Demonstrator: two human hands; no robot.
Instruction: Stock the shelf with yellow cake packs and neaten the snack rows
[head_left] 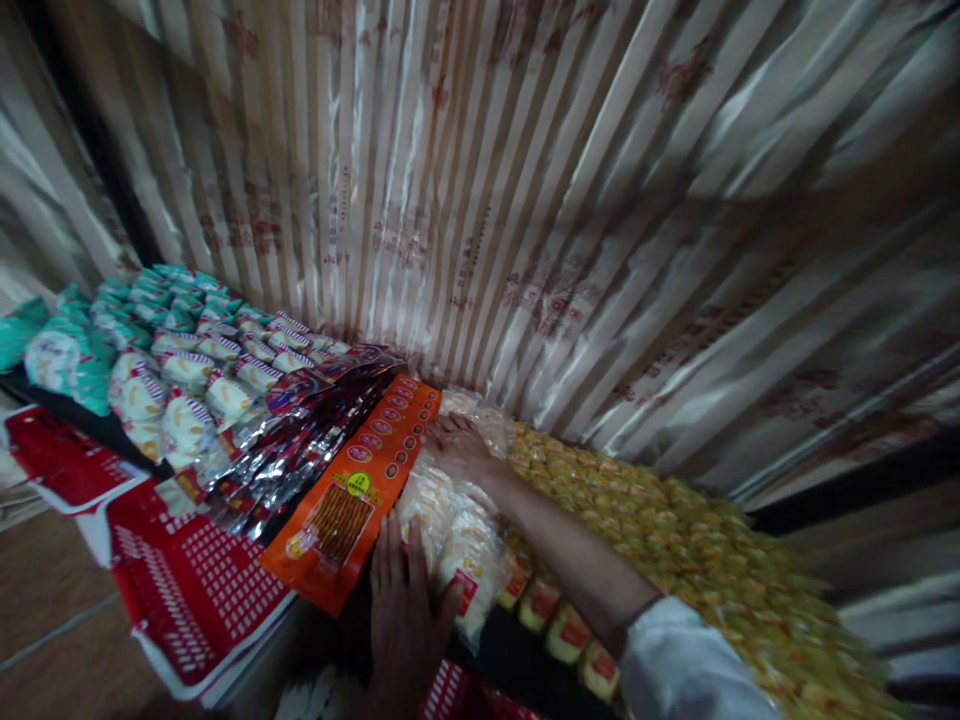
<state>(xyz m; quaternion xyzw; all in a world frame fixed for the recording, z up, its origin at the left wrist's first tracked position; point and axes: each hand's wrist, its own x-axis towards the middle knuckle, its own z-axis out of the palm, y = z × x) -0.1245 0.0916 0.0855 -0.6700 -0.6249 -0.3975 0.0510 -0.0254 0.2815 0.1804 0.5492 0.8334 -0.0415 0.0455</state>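
Note:
My left hand point(405, 605) lies with fingers stretched out at the near end of the clear bags of pale snacks point(465, 550). Its fingertips sit by the lower right edge of a flat orange snack packet point(352, 490). Farther back, my right hand point(466, 452) rests flat over the same clear bags, fingers pointing to the orange packet. Neither hand appears to grip anything. Left of the orange packet is a stack of dark red and silver packets point(292, 455). To the right are rows of small yellow-wrapped packs point(637, 530).
White snack packets with striped tops point(225, 370) and teal packets point(172, 295) stand farther left. Red-and-white printed sheets point(202, 570) hang along the front edge. A pleated, printed curtain point(465, 200) closes off the back. Dark frame bars point(862, 480) show at the right.

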